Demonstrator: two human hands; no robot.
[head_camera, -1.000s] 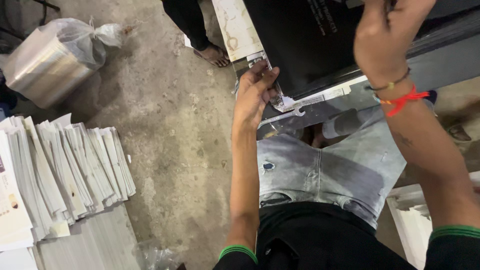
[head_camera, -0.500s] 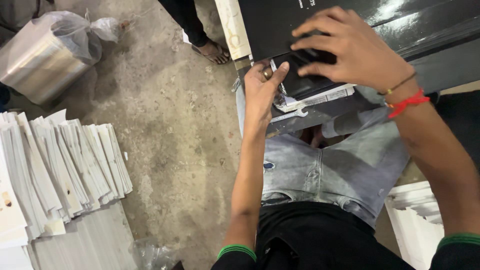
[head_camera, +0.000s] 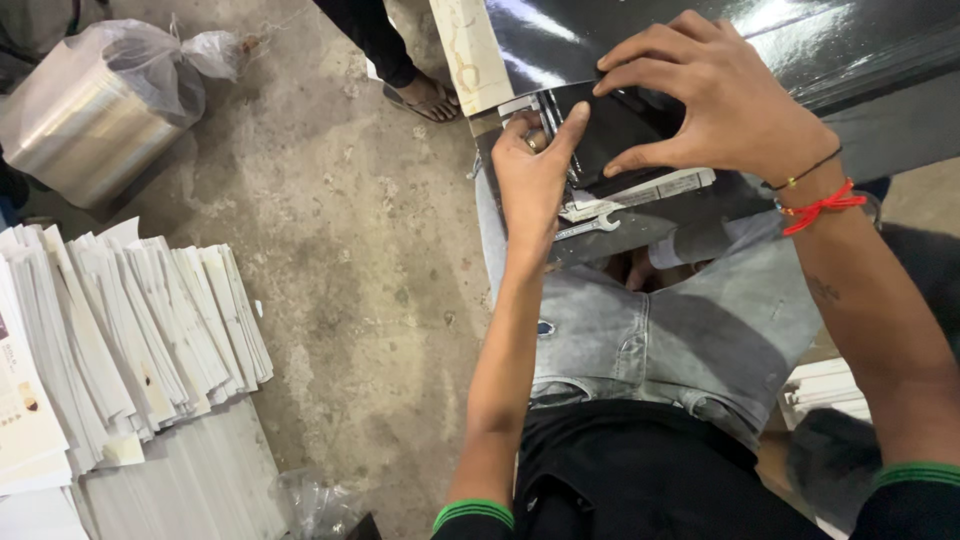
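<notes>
My left hand (head_camera: 530, 170) and my right hand (head_camera: 715, 95) both hold a small glossy black sheet (head_camera: 615, 130) at the edge of a dark machine table (head_camera: 700, 210). The left thumb presses the sheet's left side. The right fingers pinch its top and bottom right. A bigger glossy black sheet (head_camera: 700, 30) lies on the table beyond it. Just under my hands a small metal spanner (head_camera: 585, 228) rests on the dark ledge beside a white printed strip (head_camera: 640, 192).
Fanned stacks of white printed sheets (head_camera: 130, 330) lie on the concrete floor at left. A plastic-wrapped bundle (head_camera: 95, 110) sits at top left. Another person's sandalled foot (head_camera: 425, 95) stands by the table. More white sheets (head_camera: 825, 385) lie at lower right.
My right hand has come down from high above the table onto the small black sheet. The left hand has shifted up onto its left edge. The camera has moved closer.
</notes>
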